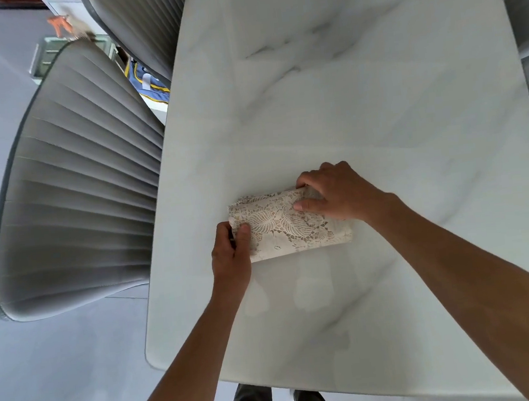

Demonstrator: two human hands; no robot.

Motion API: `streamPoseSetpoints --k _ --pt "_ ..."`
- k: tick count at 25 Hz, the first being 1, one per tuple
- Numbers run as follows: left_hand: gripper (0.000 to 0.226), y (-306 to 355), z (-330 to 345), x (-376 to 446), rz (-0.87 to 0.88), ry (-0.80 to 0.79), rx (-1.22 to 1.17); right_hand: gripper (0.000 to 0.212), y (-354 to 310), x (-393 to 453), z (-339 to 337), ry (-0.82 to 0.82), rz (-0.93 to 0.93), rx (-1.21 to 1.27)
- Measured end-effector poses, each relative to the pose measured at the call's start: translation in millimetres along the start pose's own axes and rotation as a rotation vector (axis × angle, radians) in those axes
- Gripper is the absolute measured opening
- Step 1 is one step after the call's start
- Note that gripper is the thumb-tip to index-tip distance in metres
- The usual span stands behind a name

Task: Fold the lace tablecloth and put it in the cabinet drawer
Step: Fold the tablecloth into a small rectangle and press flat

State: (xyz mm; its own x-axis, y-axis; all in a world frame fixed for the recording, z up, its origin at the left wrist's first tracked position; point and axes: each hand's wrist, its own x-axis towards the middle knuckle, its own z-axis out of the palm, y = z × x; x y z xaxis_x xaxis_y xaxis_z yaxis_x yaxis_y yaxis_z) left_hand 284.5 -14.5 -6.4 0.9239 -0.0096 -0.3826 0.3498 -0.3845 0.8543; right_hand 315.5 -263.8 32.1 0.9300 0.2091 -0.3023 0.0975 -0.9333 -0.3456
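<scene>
The lace tablecloth (286, 225) lies folded into a small cream rectangle on the white marble table (359, 94). My left hand (231, 257) pinches its left edge, thumb on top. My right hand (332, 192) grips the upper right corner, fingers curled over the fold and thumb pressed on the lace. The cabinet drawer is not in view.
A grey pleated chair (71, 186) stands close to the table's left edge, with a second chair (139, 21) behind it. More chair backs (526, 13) line the right side. A crate and clutter (49, 56) sit on the floor at the far left.
</scene>
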Motion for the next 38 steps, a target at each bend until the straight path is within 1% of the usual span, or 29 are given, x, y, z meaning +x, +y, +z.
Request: streamPoseSetpoints --k 2,3,4,5,6,8,9,10,12,14,15,16,17,18,19,20,21,22,26,28,29,31,32,33,34,35,36,37,38 --pt "0.030 4 5 2 -0.012 0.054 0.065 0.049 1 4 0 -0.089 0.065 0.033" --pt "0.031 7 8 4 -0.021 0.083 0.105 0.049 -1 7 0 -0.110 0.117 -0.018" --pt "0.033 10 11 7 -0.032 0.109 0.146 0.049 -5 10 2 -0.064 0.163 -0.111" --pt "0.035 13 15 9 -0.046 0.130 0.192 0.049 -8 11 7 0.043 0.195 -0.211" --pt "0.035 15 19 12 -0.063 0.146 0.248 0.046 -15 10 14 0.190 0.204 -0.270" --pt "0.034 18 22 18 -0.084 0.145 0.379 0.041 -38 0 34 0.441 0.136 -0.211" --pt "0.034 19 23 21 -0.090 0.127 0.435 0.041 -49 -6 47 0.470 0.096 -0.151" --pt "0.034 21 22 23 -0.095 0.100 0.481 0.045 -58 -11 60 0.428 0.097 -0.121" --pt "0.036 24 19 28 -0.099 0.048 0.553 0.053 -65 -15 78 0.317 0.191 -0.122" --pt "0.031 31 15 30 -0.071 0.051 0.593 0.056 -62 -12 85 0.268 0.278 -0.133" --pt "0.026 33 14 29 0.013 0.095 0.635 0.057 -61 -11 86 0.257 0.292 -0.136" --pt "0.026 32 14 28 0.163 0.133 0.726 0.057 -61 -11 87 0.253 0.295 -0.135" --pt "0.037 31 14 27 0.331 0.118 0.845 0.058 -61 -11 89 0.258 0.293 -0.141" --pt "0.048 28 14 29 0.476 0.042 0.949 0.058 -61 -9 90 0.262 0.292 -0.149" --pt "0.055 25 11 35 0.550 -0.074 1.020 0.058 -60 -8 92 0.257 0.290 -0.150" --pt "0.059 22 8 41 0.552 -0.174 1.054 0.059 -59 -7 93 0.251 0.289 -0.151" --pt "0.061 18 7 47 0.511 -0.247 1.068 0.059 -58 -6 94 0.242 0.291 -0.153" --pt "0.061 13 8 52 0.474 -0.290 1.089 0.059 -57 -4 95 0.232 0.299 -0.156" --pt "0.063 20 10 58 0.416 -0.344 1.260 0.064 -54 -2 90 0.134 0.294 -0.098" --pt "0.065 39 12 61 0.448 -0.372 1.371 0.065 -51 -3 82 0.109 0.302 -0.049" --pt "0.066 48 12 62 0.494 -0.390 1.417 0.065 -54 -8 80 0.130 0.331 -0.026" --pt "0.063 61 13 62 0.596 -0.412 1.443 0.065 -71 -26 82 0.229 0.483 0.039" --pt "0.060 64 11 60 0.590 -0.433 1.418 0.065 -87 -39 87 0.285 0.588 0.088" --pt "0.058 65 8 57 0.528 -0.473 1.375 0.065 -104 -53 95 0.333 0.691 0.157" --pt "0.060 62 4 50 0.412 -0.530 1.300 0.064 -121 -66 103 0.366 0.783 0.243" --pt "0.065 59 -1 40 0.255 -0.594 1.186 0.064 -133 -80 108 0.380 0.859 0.332" --pt "0.069 56 -5 28 0.087 -0.648 1.047 0.066 -140 -89 107 0.364 0.922 0.433" --pt "0.071 53 -10 15 -0.041 -0.674 0.917 0.069 -142 -95 105 0.328 0.967 0.527" --pt "0.070 51 -11 2 -0.100 -0.669 0.822 0.072 -139 -101 101 0.298 0.981 0.583"
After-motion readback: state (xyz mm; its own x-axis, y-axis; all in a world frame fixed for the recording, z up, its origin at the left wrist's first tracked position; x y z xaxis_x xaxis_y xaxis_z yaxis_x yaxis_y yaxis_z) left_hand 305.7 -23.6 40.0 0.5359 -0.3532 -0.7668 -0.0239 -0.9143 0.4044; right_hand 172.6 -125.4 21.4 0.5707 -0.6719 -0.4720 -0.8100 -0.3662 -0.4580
